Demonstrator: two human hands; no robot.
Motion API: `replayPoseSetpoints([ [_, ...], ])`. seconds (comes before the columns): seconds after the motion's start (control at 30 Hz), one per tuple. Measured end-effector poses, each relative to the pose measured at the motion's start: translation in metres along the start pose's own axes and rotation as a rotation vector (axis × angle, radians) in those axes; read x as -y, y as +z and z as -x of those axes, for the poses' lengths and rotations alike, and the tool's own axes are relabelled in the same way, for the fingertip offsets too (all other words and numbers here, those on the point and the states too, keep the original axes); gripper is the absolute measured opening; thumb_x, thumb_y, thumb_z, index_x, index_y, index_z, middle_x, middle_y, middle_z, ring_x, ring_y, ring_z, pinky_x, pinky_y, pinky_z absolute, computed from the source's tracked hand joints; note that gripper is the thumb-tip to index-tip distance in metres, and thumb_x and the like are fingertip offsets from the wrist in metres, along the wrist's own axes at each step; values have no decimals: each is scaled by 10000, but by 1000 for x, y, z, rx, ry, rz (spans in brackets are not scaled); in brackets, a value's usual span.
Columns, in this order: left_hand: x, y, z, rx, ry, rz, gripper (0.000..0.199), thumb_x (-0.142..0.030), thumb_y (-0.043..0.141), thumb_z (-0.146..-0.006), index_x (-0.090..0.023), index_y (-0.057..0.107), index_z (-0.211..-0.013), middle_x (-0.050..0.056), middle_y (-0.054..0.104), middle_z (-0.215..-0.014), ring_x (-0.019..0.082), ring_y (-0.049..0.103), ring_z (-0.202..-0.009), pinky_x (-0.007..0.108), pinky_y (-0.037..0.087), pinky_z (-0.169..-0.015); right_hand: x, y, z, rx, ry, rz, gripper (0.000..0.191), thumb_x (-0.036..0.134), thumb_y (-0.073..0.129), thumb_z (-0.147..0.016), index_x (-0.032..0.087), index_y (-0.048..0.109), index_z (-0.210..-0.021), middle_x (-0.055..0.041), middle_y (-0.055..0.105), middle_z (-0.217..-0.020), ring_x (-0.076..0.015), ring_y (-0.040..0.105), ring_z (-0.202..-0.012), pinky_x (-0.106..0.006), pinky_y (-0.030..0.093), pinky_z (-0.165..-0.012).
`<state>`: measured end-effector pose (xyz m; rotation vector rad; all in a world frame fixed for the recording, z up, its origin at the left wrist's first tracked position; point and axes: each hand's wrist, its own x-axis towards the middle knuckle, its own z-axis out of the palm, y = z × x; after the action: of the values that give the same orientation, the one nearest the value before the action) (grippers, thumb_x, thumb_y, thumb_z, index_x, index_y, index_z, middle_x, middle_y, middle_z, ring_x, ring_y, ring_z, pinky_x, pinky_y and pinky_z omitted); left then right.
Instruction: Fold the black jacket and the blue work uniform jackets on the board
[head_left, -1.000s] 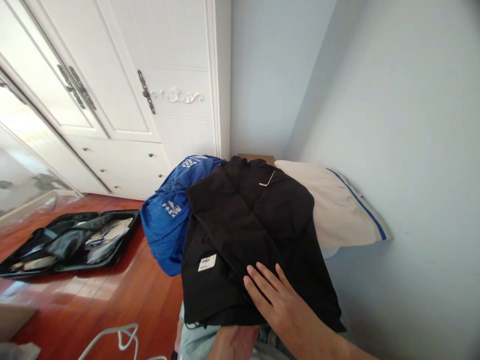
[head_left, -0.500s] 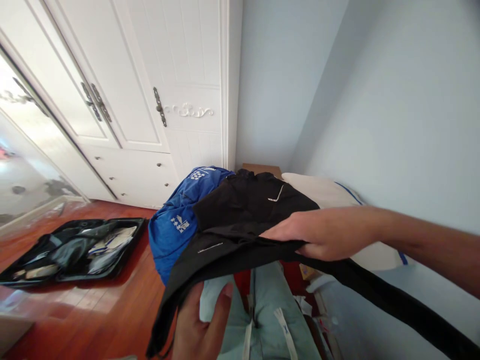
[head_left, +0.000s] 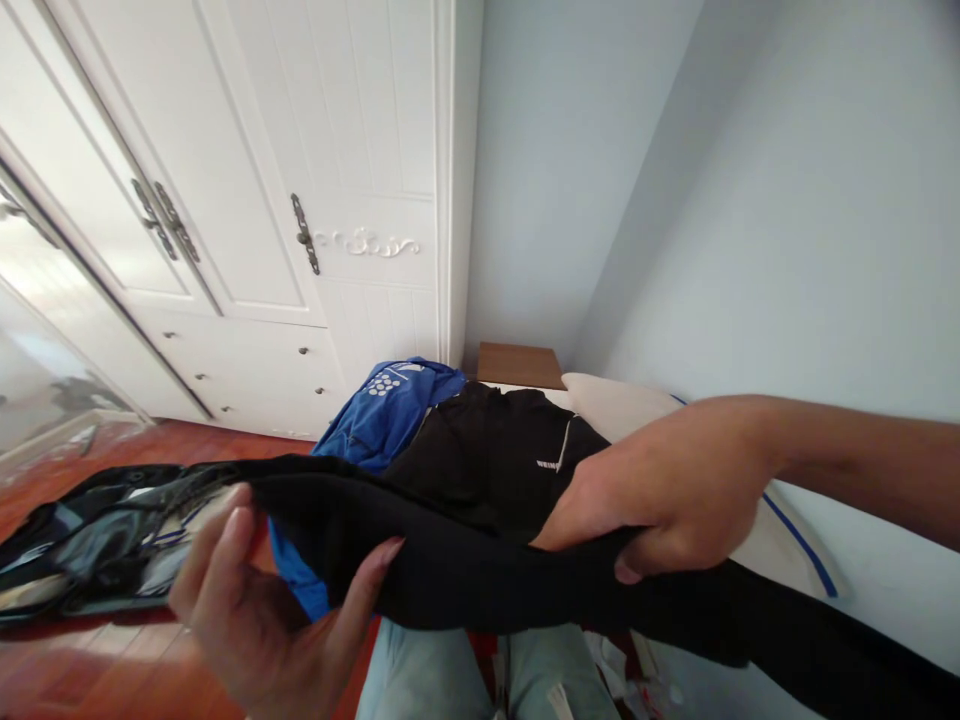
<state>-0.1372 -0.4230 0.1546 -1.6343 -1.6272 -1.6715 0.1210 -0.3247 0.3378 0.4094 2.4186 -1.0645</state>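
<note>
A black garment (head_left: pixel 480 450) with small white lettering lies over a blue cloth item (head_left: pixel 375 420), and its near edge is lifted toward me. My right hand (head_left: pixel 675 490) grips this edge, fingers over the fabric and thumb below. At the lower left, my left hand (head_left: pixel 277 610) holds the raised left part of the black fabric between thumb and fingers; some fingertips are behind the cloth. A black length of fabric trails off to the lower right. Beside the garment, on the right, rests a cream cushion (head_left: pixel 622 405) with blue trim.
An open suitcase (head_left: pixel 112 540) with clothes lies on the red wooden floor (head_left: pixel 187 440) at left. White wardrobe doors (head_left: pixel 375 120) stand behind, and a brown box (head_left: pixel 519 364) sits by the blue-grey wall. My legs show below.
My left hand has moved up and left, raising the black fabric into a stretched band. My right hand has moved slightly down, still gripping the edge. The view has shifted a little.
</note>
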Motion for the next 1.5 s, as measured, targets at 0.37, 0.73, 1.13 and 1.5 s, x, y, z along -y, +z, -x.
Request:
replayPoseSetpoints([
  [0.37,-2,85,-83,-39,91,-107,649,-330,645,-872,-337,388,-1468,36,308,-1557,327,223,-1473,592,205,-1212,-126,-129,-31,72,357,-465,349,152,844,-513,158,716,-837,25,730,-828,-204,695,-833,-292,565,-791],
  [0.73,104,151,-77,802,-29,-354,638,-605,458,-905,-196,506,-1393,136,472,-1486,317,332,-1438,520,333,-1142,-358,-147,-125,17,481,-674,498,88,817,-421,138,684,-899,-33,743,-926,-257,693,-909,-356,580,-799],
  [1.13,119,109,10,692,-520,-347,744,-697,630,-705,-207,625,-1265,102,718,-1156,347,660,-1099,503,523,-968,-408,-100,-105,-427,146,-928,471,308,864,-560,139,699,-967,-88,735,-1009,-227,687,-892,-357,539,-865],
  [1.5,101,108,0,495,-629,-327,720,-741,609,-671,-226,658,-1172,60,744,-911,319,705,-899,458,550,-826,-439,-64,-126,-681,143,-850,420,424,790,-678,151,683,-979,-85,721,-1014,-227,650,-927,-361,487,-892],
])
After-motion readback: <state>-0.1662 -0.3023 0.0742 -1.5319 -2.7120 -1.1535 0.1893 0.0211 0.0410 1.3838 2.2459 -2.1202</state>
